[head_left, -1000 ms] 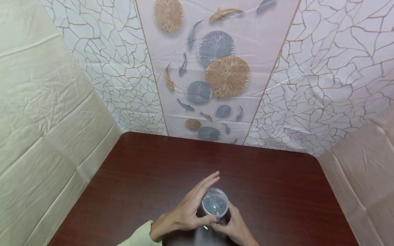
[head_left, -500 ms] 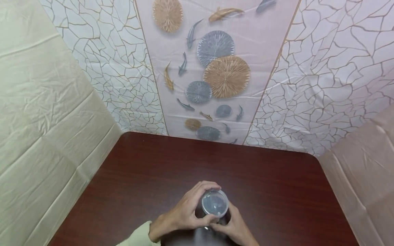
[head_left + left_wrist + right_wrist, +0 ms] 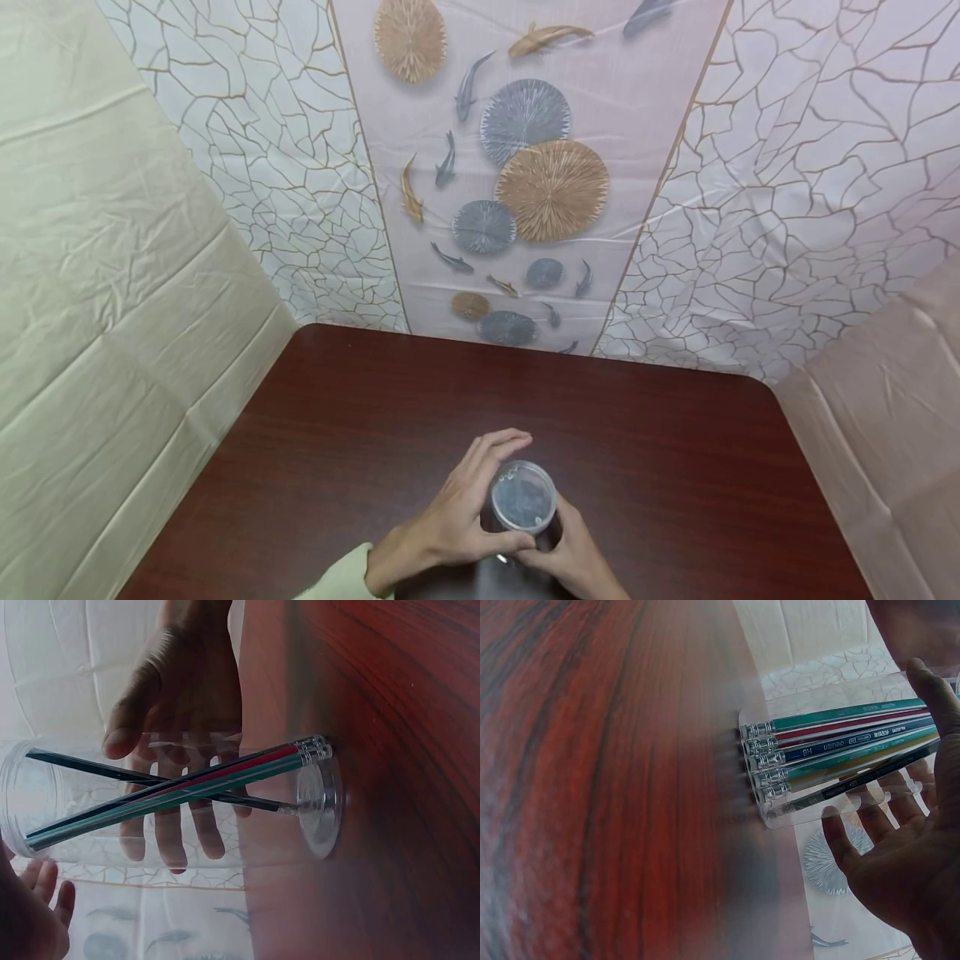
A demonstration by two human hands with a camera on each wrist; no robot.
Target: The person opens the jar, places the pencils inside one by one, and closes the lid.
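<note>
A clear plastic jar (image 3: 247, 844) stands upright, its base close over the table. Inside lean several green, red and dark pencils (image 3: 840, 750), their metal-banded ends down. The right hand (image 3: 573, 554) grips the jar's body from the right side, its fingers wrapped round behind the plastic in the left wrist view. At the round clear lid (image 3: 523, 497), the left hand (image 3: 465, 508) has its thumb along the near rim. Its other fingers reach loosely past the far rim, apart from it, and show beside the jar's top in the left wrist view.
The jar is near the front of a dark reddish-brown wooden table (image 3: 360, 400). Behind the table hangs a patterned cloth (image 3: 652, 108) printed with fish and round leaves. Pale fabric walls (image 3: 112, 333) enclose the left and right sides.
Half a second ago the left fingers were curled against the lid's far rim; now they have straightened away from it. The right hand and the jar have stayed in place.
</note>
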